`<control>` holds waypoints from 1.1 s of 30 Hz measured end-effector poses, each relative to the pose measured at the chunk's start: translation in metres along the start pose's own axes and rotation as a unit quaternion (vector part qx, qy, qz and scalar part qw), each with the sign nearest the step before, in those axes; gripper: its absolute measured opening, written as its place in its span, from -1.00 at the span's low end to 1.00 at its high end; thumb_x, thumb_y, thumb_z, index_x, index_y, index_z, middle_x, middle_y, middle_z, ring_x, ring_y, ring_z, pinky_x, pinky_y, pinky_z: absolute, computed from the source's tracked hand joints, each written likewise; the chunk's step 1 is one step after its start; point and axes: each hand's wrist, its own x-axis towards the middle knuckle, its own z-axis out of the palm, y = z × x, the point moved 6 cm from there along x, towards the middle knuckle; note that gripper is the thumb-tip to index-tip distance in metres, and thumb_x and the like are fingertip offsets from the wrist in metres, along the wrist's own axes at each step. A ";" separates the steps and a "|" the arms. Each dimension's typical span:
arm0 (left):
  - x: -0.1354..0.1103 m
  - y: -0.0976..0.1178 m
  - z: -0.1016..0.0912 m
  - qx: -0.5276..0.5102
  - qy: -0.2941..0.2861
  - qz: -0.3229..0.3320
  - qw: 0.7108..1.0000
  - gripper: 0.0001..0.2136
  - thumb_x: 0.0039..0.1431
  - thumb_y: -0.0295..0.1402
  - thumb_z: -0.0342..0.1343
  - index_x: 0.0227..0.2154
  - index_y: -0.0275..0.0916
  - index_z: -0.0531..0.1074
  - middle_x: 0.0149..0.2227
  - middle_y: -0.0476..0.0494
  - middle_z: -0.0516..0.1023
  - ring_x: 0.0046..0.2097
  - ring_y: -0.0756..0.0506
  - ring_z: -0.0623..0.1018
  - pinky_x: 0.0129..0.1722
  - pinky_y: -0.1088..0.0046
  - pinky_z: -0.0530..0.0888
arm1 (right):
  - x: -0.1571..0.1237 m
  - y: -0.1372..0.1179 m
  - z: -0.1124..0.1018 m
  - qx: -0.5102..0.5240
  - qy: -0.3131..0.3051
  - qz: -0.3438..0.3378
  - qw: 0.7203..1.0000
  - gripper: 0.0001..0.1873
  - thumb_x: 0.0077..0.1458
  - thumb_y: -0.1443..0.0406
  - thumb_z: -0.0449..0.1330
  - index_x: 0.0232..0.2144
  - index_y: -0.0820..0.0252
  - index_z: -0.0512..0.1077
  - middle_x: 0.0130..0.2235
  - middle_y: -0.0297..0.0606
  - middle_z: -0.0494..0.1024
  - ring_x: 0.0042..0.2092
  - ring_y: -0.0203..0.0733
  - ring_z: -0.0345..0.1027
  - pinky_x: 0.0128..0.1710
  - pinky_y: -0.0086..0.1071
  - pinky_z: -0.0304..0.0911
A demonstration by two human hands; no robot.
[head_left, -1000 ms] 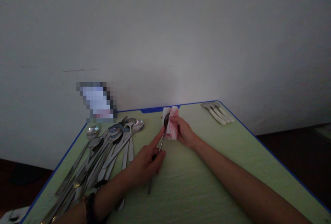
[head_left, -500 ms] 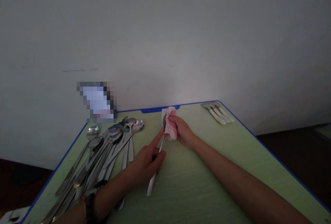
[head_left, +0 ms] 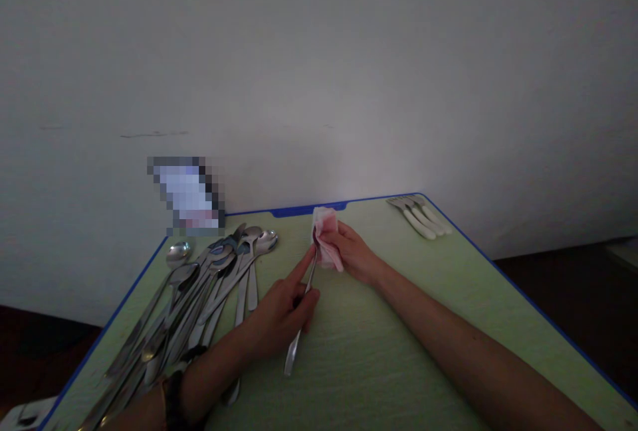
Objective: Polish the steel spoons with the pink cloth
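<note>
My left hand (head_left: 286, 308) grips a metal spoon (head_left: 293, 350) by its handle, the index finger stretched along it toward the bowl. The handle's end points down toward me. A pink and white cloth or tissue (head_left: 326, 222) is pinched in my right hand (head_left: 353, 252) and wraps around the spoon's bowl, hiding most of it. Left of my left hand lies a heap of metal spoons and other cutlery (head_left: 214, 278), overlapping one another.
Several forks with pale handles (head_left: 421, 218) lie side by side at the table's far right. A blurred-out device with a lit screen (head_left: 187, 195) leans at the far left. The green table (head_left: 399, 338) has a blue edge and meets a pale wall (head_left: 349, 86).
My right thumb and the cloth have shifted slightly over the spoon's bowl, covering more of it. The spoon handle has turned a little in my left hand.
</note>
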 end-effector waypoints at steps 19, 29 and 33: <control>0.001 0.006 -0.002 0.061 -0.001 0.036 0.997 -0.55 0.24 -0.35 -0.15 0.19 -0.30 0.14 -0.62 0.17 0.11 -0.58 0.05 0.13 -0.57 0.56 0.06 | 0.015 0.003 -0.029 0.269 0.124 0.028 0.955 -0.97 -0.16 0.36 0.06 -0.56 0.15 0.29 -0.65 -0.41 0.34 -0.63 -0.30 0.15 -0.57 -0.39 0.22; -0.001 0.010 -0.002 0.177 0.028 0.044 0.983 -0.71 0.24 -0.39 -0.20 -0.09 -0.26 0.36 -0.66 0.17 0.09 -0.62 0.03 0.20 -0.55 0.54 0.07 | 0.007 -0.006 -0.019 0.328 0.082 0.027 0.941 -0.60 0.11 0.03 -0.02 -0.46 0.19 0.43 -0.50 -0.26 0.52 -0.44 -0.19 0.36 -0.27 -0.23 0.33; -0.002 0.011 -0.003 0.201 0.036 0.034 0.978 -0.76 0.23 -0.39 -0.22 -0.21 -0.24 0.35 -0.69 0.17 0.07 -0.63 0.01 0.22 -0.56 0.53 0.07 | 0.007 -0.009 -0.013 0.290 0.037 0.023 0.956 -0.42 0.18 -0.01 -0.20 -0.35 0.25 0.46 -0.41 -0.13 0.57 -0.34 -0.10 0.43 -0.26 -0.17 0.34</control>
